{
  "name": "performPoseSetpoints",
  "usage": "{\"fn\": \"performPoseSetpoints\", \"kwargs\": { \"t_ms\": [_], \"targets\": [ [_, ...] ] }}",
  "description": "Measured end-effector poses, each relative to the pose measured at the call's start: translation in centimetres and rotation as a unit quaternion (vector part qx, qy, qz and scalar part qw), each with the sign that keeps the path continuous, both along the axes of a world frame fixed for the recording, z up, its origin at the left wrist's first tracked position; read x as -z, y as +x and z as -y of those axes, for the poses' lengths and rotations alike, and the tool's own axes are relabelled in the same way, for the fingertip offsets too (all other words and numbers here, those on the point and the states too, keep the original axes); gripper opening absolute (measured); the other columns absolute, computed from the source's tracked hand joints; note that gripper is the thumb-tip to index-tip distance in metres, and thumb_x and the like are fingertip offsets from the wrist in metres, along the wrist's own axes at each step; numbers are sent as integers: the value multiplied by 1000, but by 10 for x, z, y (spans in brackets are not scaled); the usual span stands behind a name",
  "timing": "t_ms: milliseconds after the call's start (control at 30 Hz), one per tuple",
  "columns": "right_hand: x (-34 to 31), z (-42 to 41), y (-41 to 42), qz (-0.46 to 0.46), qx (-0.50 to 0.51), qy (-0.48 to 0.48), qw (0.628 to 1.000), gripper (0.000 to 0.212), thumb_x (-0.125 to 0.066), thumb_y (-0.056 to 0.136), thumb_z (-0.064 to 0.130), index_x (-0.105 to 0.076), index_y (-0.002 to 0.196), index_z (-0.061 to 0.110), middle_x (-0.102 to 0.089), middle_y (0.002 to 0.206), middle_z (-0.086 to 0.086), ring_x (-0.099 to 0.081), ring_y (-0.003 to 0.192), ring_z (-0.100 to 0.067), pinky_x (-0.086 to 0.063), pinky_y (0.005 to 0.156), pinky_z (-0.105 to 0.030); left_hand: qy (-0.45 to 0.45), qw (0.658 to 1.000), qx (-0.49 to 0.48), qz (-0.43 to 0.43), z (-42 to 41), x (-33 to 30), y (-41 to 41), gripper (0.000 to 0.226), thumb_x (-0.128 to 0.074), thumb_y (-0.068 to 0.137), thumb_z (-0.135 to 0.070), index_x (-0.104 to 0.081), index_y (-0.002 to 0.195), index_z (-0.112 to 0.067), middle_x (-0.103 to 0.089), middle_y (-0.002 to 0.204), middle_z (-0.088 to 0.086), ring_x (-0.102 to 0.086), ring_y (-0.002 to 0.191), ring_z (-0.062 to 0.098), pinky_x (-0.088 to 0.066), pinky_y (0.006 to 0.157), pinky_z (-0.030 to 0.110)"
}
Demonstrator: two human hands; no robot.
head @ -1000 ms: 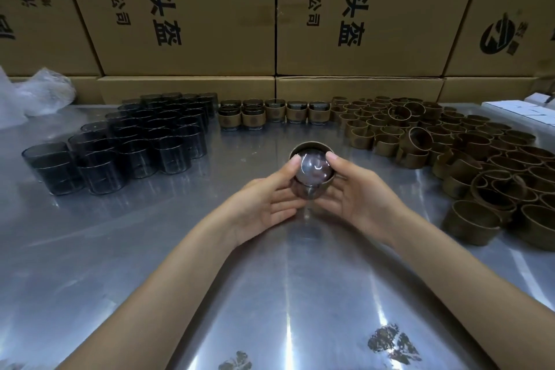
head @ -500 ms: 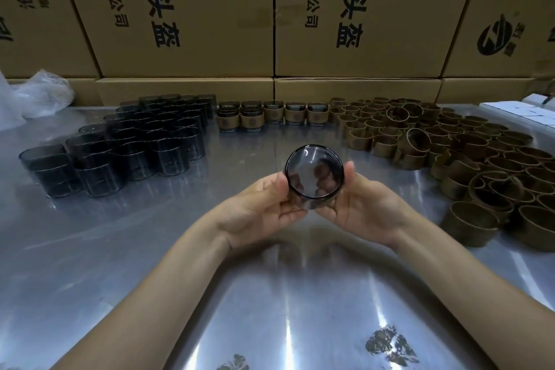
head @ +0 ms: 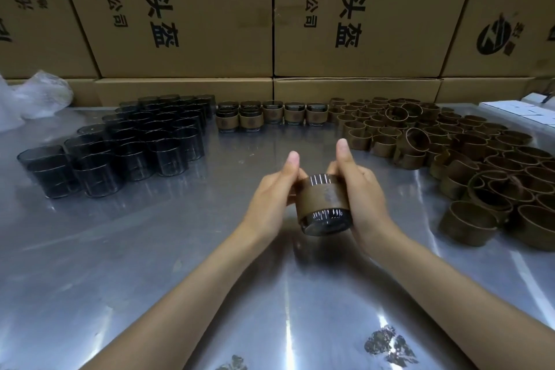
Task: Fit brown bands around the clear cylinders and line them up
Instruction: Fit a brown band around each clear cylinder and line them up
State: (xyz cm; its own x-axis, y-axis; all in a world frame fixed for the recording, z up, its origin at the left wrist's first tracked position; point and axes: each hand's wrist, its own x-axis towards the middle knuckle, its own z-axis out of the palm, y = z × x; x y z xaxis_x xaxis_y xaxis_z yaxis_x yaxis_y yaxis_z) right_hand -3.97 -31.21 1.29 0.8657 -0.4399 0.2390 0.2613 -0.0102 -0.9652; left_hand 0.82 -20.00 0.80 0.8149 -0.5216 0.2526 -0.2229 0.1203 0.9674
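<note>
Centrally, above a shiny metal table [head: 90,264], two bare hands hold one clear glass cylinder [head: 323,204] wrapped in a brown band [head: 322,195]. The left hand [head: 270,201] and right hand [head: 365,198] grip its sides, thumbs raised; the fingers behind it are hidden. Bare dark-tinted cylinders [head: 135,141] cluster at left, five banded cylinders [head: 271,116] line the back, and loose brown bands [head: 450,153] pile at right, cut off by the frame edge. Cardboard boxes [head: 186,9] stand behind.

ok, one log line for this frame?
step: band fitting | left hand: grips cylinder | right hand: grips cylinder | band: on | row: not yet joined
</note>
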Motion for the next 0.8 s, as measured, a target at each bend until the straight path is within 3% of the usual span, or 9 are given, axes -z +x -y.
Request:
{"fn": "performPoseSetpoints", "kwargs": {
  "t_ms": [100,200,567,800],
  "targets": [
    [2,-3,0,19,25,-3,1000,58,-42,95,48,-42,45,19,-40,42,9,-41,40,-3,-35,44,-10,-20,995,-66,68,6,5,-9,50,-31,100,-37,-43,56,-16,-42,48,-13,-39,48,0,-33,50,11],
    [6,-8,0,24,30,-12,999,59,-39,99,44,-39,46,18,-38,40,10,-39,38,-2,-34,41,-9,-42,991,-105,64,10,8,-15,49,-33,101,-35,-42,56,-16,-41,49,-9,-39,47,3,-34,48,14],
    [2,-12,0,19,30,-32,999,58,-37,99,43,-31,48,16,-31,40,8,-31,37,-3,-30,40,-12,-66,994,-76,46,8,4,-15,54,-32,102,-29,-40,53,-10,-40,44,-7,-40,41,3,-34,44,12],
    [11,-7,9,47,53,-82,994,57,-33,92,54,-38,48,17,-35,43,8,-36,41,-2,-32,44,-11,-22,990,-81,110,7,13,-1,46,-34,100,-35,-42,59,-15,-41,61,0,-39,55,8,-34,54,22]
  ]
}}
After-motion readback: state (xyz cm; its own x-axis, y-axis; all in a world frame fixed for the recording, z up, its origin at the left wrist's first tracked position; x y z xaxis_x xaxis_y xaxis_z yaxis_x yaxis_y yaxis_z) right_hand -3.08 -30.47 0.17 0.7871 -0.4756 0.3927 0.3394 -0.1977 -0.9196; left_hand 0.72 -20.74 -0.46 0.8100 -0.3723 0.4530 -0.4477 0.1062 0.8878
